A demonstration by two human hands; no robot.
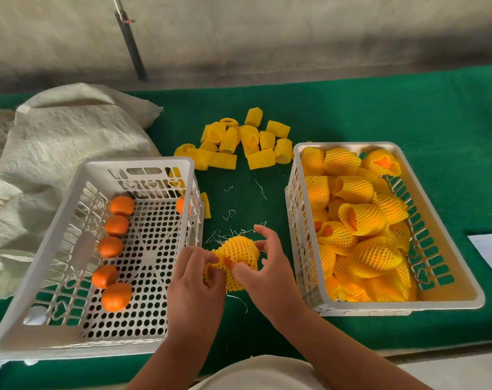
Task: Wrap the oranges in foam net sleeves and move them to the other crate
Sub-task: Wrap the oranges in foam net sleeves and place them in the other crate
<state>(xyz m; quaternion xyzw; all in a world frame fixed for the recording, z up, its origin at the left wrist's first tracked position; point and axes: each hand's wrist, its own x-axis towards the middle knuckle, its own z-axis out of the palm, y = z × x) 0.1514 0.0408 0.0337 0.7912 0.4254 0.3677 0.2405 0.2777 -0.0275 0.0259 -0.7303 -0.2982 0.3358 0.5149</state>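
We can read no text, label, brand or number anywhere; the white sheet (491, 256) right of the hands looks blank.

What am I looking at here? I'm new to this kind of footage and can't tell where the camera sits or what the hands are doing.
The single picture comes from a camera worn on a person's head, looking down at their own hands. On a green cloth stand two white crates. The left crate holds bare oranges; the right crate is full of wrapped oranges. Spare foam net sleeves lie between them, farther back. The left hand and right hand together hold a netted orange, pulling its sleeve into place.
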